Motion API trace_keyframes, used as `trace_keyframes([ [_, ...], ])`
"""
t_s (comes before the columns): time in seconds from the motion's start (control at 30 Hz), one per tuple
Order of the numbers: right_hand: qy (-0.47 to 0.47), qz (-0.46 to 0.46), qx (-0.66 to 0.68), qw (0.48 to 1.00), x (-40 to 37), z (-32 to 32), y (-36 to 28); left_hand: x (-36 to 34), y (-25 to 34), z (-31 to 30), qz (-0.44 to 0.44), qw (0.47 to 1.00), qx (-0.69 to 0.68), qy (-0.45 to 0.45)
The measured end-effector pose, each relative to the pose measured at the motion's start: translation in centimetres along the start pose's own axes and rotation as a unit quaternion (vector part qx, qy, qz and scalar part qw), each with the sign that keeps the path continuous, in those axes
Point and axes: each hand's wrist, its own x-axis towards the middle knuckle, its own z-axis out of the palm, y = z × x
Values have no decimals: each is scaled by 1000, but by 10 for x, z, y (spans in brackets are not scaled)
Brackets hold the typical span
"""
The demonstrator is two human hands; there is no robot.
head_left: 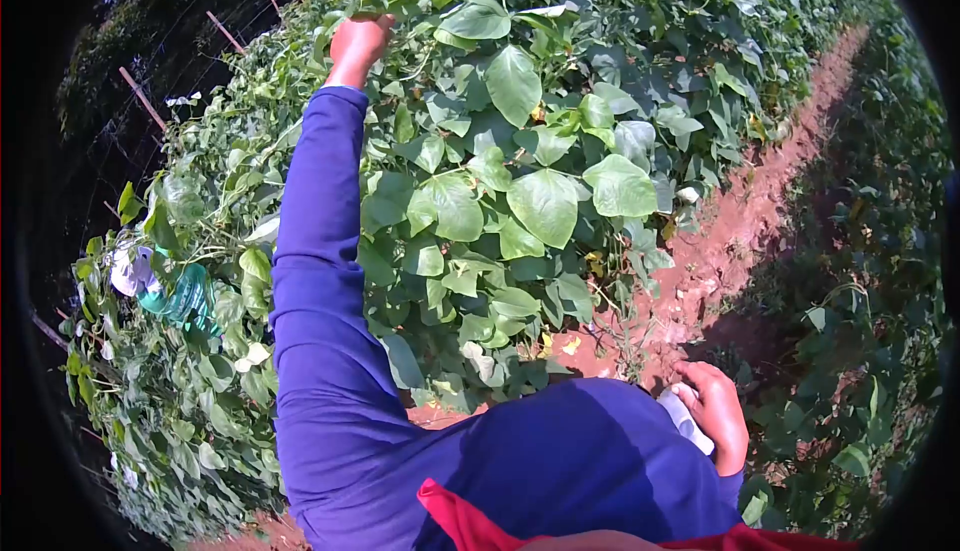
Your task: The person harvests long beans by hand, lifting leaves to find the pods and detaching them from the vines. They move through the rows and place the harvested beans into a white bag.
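My left hand point(358, 46) is stretched far forward at the top of a dense bank of leafy vines point(545, 206). Its fingers are curled closed among the leaves, and what they grip is hidden. By my right side, close to the waist, my right hand point(716, 409) is closed around a folded white thing point(686, 421), perhaps cloth or plastic; its kind does not show. Broad green leaves point(513, 84) hang just right of the left hand.
A green plastic net or bag point(188, 296) and a white item point(131, 271) hang in the vines at left. Wooden stakes point(142, 98) lean behind the row. A red dirt path point(745, 211) runs along the right, with more plants point(870, 351) beyond.
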Motion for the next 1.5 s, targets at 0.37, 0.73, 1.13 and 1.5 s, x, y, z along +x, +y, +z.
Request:
trace_keyframes([
  [0.37,32,-31,-15,999,37,29,-26,18,-45,-5,-51,759,-573,-304],
  [0.73,41,15,10,999,10,28,-7,-92,-38,-3,-80,913,-390,-89],
  [1.13,17,-40,-42,998,17,6,-27,-49,-33,89,-158,782,-600,-54],
  [1.5,-2,3,-6,1000,-1,27,-29,-45,-15,95,-62,831,-552,-34],
])
